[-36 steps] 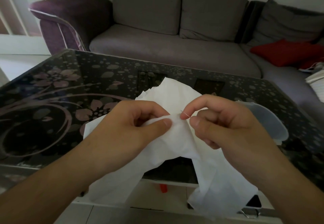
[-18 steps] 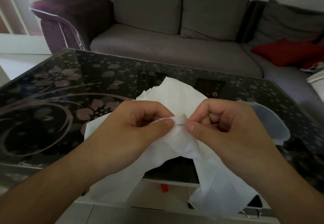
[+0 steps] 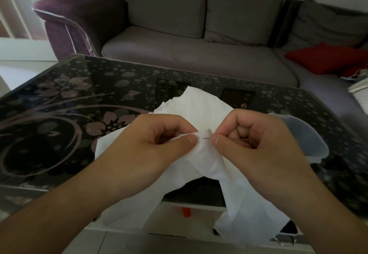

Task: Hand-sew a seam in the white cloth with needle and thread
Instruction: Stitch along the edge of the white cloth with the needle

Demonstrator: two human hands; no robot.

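Observation:
The white cloth (image 3: 201, 106) lies bunched over the near edge of the table and hangs down toward the floor. My left hand (image 3: 151, 144) pinches a raised fold of it between thumb and fingers. My right hand (image 3: 253, 140) pinches a thin silver needle (image 3: 206, 138) that lies level, its tip entering the fold right beside my left thumb. The needle's back end shows between my right fingers. No thread can be made out.
A dark glass table (image 3: 79, 114) with a pink flower pattern carries the cloth. A translucent plastic lid (image 3: 306, 140) lies right of my right hand. A grey sofa (image 3: 179, 54) with a red cushion (image 3: 326, 56) stands behind. Something small and orange (image 3: 186, 212) lies below the table.
My right hand turned from a raised pinch to a level grip and pushed the needle leftward into the fold. My left hand kept its pinch in place.

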